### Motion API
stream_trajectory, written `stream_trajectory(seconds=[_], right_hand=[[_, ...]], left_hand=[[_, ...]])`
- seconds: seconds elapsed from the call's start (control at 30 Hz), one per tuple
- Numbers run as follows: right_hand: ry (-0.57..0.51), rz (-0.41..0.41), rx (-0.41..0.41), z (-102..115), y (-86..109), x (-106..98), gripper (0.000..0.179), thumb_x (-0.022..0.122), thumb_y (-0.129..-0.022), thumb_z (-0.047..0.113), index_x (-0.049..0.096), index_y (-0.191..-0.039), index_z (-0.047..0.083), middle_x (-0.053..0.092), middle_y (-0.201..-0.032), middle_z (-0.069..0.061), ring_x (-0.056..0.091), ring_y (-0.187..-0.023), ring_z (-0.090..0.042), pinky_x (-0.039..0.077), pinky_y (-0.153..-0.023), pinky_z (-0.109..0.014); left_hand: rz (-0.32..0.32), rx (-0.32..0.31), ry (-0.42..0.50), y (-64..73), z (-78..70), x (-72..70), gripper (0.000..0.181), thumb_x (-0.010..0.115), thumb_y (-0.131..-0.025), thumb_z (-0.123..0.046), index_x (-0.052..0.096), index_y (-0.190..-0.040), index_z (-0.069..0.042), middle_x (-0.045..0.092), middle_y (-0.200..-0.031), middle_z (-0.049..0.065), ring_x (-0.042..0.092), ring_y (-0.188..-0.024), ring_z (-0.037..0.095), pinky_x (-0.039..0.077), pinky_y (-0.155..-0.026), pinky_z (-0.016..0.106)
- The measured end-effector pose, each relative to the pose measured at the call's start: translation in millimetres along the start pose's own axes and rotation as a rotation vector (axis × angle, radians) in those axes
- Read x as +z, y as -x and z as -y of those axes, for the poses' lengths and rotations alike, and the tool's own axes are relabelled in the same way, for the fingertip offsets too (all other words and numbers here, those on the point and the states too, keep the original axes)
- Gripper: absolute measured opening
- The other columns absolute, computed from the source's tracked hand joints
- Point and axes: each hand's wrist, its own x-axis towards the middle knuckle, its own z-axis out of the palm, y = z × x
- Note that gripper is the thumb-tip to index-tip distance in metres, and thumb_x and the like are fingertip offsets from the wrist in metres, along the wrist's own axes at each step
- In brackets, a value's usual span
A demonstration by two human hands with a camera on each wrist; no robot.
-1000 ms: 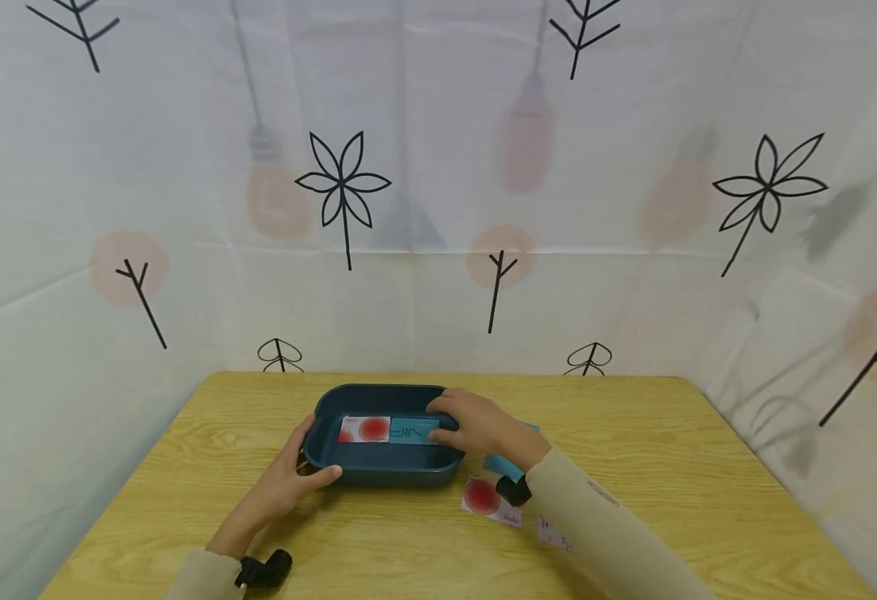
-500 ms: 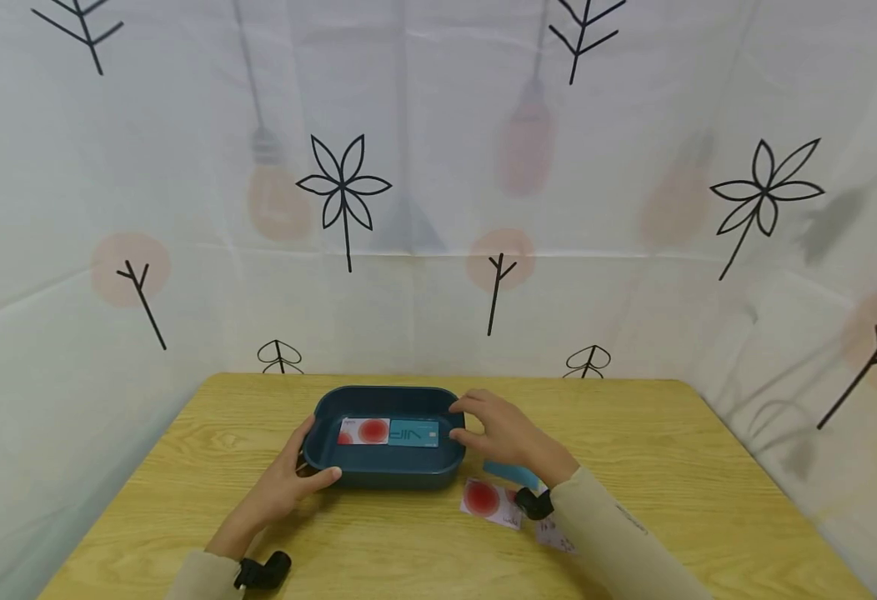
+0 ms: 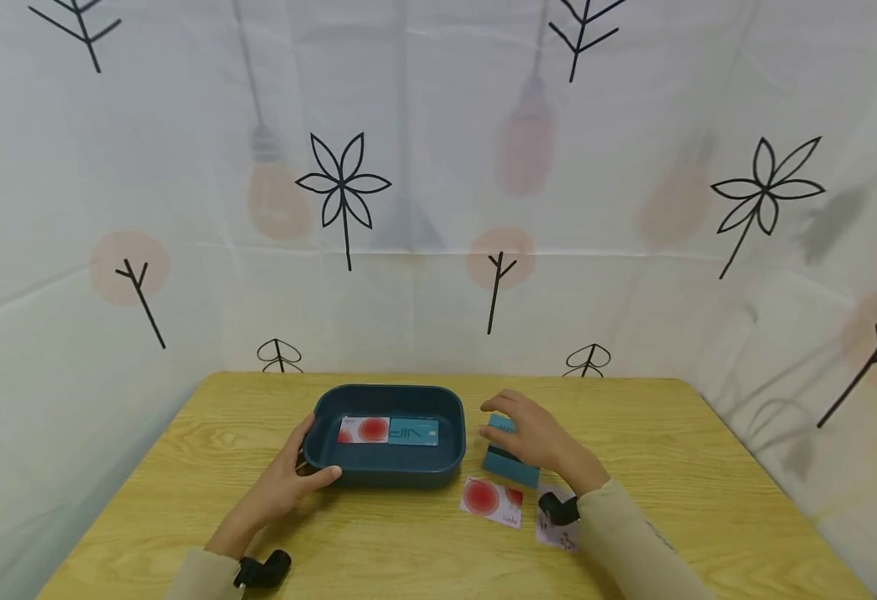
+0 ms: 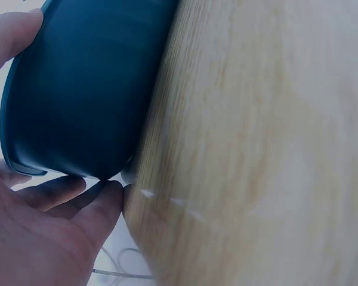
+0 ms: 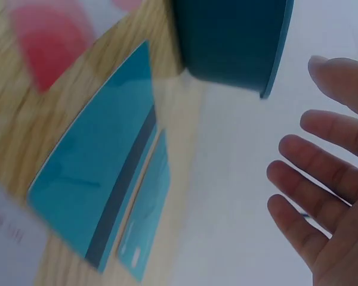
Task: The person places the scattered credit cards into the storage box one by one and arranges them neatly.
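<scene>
My left hand (image 3: 279, 485) holds the left end of a dark blue rectangular basin (image 3: 382, 480), thumb at its front rim and fingers along its side. Inside the basin lie a white card with red circles (image 3: 364, 430) and a blue VIP card (image 3: 413, 432), side by side. My right hand (image 3: 536, 435) hovers, fingers spread and holding nothing, right of the basin. Below it lie a blue card with a dark stripe (image 5: 101, 155) and another blue card (image 5: 146, 208), partly hidden by the hand in the head view.
In front of the blue cards lies another white card with red circles (image 3: 491, 502). A pale card with dark print (image 3: 556, 533) sits beside it, partly behind the right wrist camera. A white patterned cloth (image 3: 408, 317) hangs behind the wooden table (image 3: 378, 550).
My right hand has left the blue VIP card in the basin, moved right past the rim and come over the blue cards on the table. My left hand has stayed put.
</scene>
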Motion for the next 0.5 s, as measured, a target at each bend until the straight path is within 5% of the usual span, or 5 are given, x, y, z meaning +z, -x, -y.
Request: stream_trajectory(seconds=[0.5], right_hand=[[-0.016,0.058,0.130,-30.7,21.0,-6.0,0.042,0.070,-0.088,0.028,0.061,-0.123,0.007,0.060,-0.116,-0.005,0.058,-0.108,-0.027,0.047,-0.091,-0.047]], left_hand=[[0.003,-0.014,-0.022,0.0,4.8,0.5,0.100,0.074,-0.084,-0.037,0.005,-0.154,-0.015,0.015,-0.156,0.020,0.030,-0.137,0.041,0.034,-0.106,0.049]])
